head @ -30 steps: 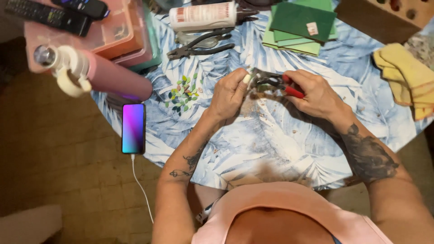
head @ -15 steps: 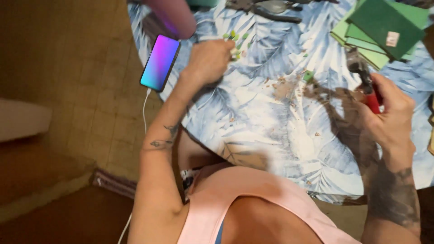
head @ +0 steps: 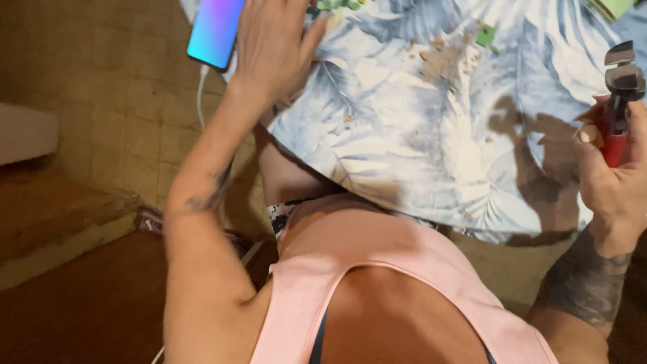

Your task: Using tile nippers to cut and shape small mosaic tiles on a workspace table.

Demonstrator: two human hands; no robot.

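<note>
Head view, looking down over your chest and both arms. Your right hand is at the right edge of the frame, fingers closed around the red handles of a pair of pliers. The grey metal head of the pliers points up and stands above your fist; whether its nose is shut or slightly parted is not clear at this angle. The tool is held over the right side of the tablecloth, a blue and white leaf print, and casts a dark shadow on it just to the left of your hand.

Your left hand lies flat on the upper left corner of the same cloth, palm down, fingers spread apart and holding nothing. Just beside it, at the table edge, is a smartphone with a lit blue-to-purple screen; your hand's edge appears to touch or nearly touch it. A white cable hangs from the phone's lower end toward the floor.

Small green pieces and brownish crumbs are scattered on the cloth between your two hands.
</note>
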